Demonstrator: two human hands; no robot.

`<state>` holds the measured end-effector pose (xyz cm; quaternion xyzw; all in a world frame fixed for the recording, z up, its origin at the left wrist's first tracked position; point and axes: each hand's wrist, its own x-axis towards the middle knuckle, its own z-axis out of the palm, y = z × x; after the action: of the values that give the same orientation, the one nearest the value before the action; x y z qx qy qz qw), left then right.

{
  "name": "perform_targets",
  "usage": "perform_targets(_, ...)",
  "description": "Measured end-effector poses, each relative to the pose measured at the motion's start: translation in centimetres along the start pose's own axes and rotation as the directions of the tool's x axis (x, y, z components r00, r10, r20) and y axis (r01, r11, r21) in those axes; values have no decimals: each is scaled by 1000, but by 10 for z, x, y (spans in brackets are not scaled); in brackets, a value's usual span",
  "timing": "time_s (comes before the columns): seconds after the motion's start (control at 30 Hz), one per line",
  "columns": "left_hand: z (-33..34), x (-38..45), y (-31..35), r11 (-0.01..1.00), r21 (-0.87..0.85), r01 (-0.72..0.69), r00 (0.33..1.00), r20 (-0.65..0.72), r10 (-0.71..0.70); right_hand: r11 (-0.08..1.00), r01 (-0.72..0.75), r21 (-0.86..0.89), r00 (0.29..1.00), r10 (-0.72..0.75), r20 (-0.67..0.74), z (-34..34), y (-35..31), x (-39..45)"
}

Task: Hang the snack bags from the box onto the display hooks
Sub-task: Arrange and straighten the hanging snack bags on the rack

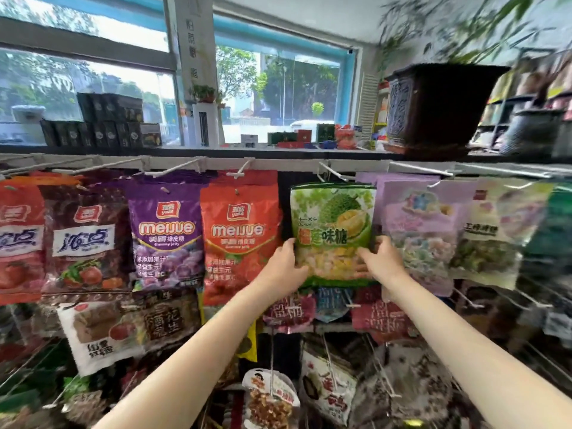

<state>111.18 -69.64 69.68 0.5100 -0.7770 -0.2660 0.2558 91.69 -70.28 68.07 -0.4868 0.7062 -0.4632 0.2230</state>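
A green durian candy bag (332,224) is held up in front of the top row of the display rack. My left hand (284,267) grips its lower left edge and my right hand (382,261) grips its lower right edge. The bag's top edge sits just under a white display hook (332,173) that sticks out from the rail. I cannot tell whether the hook passes through the bag's hole. The box is out of view.
Purple and orange jelly bags (167,236) hang left of the green bag, pale purple bags (421,230) to its right. More snack bags (328,394) hang on lower hooks. A dark plant pot (439,106) stands on the ledge above right.
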Motion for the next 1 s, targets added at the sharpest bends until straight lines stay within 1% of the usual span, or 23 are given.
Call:
perform_targets(0.03, -1, 6, 1, 1000, 6, 20, 1000, 21, -20, 999, 28, -43, 998, -30, -51, -3, 1, 1)
perform_targets(0.07, -2, 11, 1, 1000, 22, -10, 1000, 0, 10, 988, 86, -125, 985, -103, -139, -7, -3, 0)
perform_targets(0.1, -4, 15, 2, 996, 50, -80, 995, -48, 82, 961, 170, -217, 946, -221, -236, -11, -11, -2)
perform_targets(0.13, -7, 18, 4, 983, 81, -163, 980, -106, 171, 910, 273, -313, 882, -367, -295, -15, -23, -2)
perform_targets(0.17, -10, 22, 8, 966, 106, -234, 956, -156, 248, 853, 356, -381, 824, -479, -302, -18, -37, -2)
perform_targets(0.2, -14, 28, 11, 950, 124, -286, 932, -195, 306, 810, 405, -425, 795, -541, -274, -21, -52, 3)
perform_targets(0.23, -18, 34, 16, 939, 137, -316, 914, -222, 340, 786, 431, -444, 795, -563, -224, -23, -62, 11)
perform_targets(0.27, -23, 40, 21, 932, 145, -333, 901, -242, 359, 784, 436, -441, 818, -549, -168, -24, -72, 18)
perform_targets(0.33, -31, 52, 29, 923, 162, -348, 887, -261, 380, 828, 402, -391, 880, -467, -85, -22, -82, 34)
perform_targets(0.4, -37, 62, 34, 917, 193, -348, 885, -255, 390, 886, 384, -259, 904, -418, -88, -21, -85, 44)
perform_targets(0.47, -39, 70, 39, 913, 219, -344, 885, -249, 393, 912, 385, -142, 917, -396, -55, -24, -85, 50)
perform_targets(0.53, -40, 76, 45, 920, 212, -329, 888, -263, 378, 919, 382, -96, 924, -382, 21, -31, -84, 52)
perform_targets(0.63, -38, 85, 57, 935, 241, -261, 905, -277, 323, 911, 410, -46, 908, -403, 112, -40, -83, 54)
perform_targets(0.67, -37, 88, 61, 935, 271, -226, 909, -287, 303, 899, 431, -80, 899, -420, 123, -42, -83, 56)
perform_targets(0.7, -36, 90, 64, 932, 309, -189, 910, -302, 285, 871, 466, -156, 884, -450, 130, -45, -86, 58)
perform_targets(0.77, -34, 94, 70, 913, 392, -113, 918, -312, 247, 772, 534, -345, 845, -495, 202, -49, -96, 63)
perform_targets(0.83, -29, 96, 77, 876, 479, -53, 942, -267, 203, 717, 542, -438, 840, -447, 308, -50, -104, 66)
perform_targets(0.9, -25, 96, 82, 858, 514, -14, 956, -243, 161, 727, 524, -443, 847, -388, 365, -47, -105, 70)
perform_targets(1.0, -23, 91, 87, 864, 504, 25, 952, -275, 133, 790, 516, -331, 835, -379, 399, -43, -101, 79)
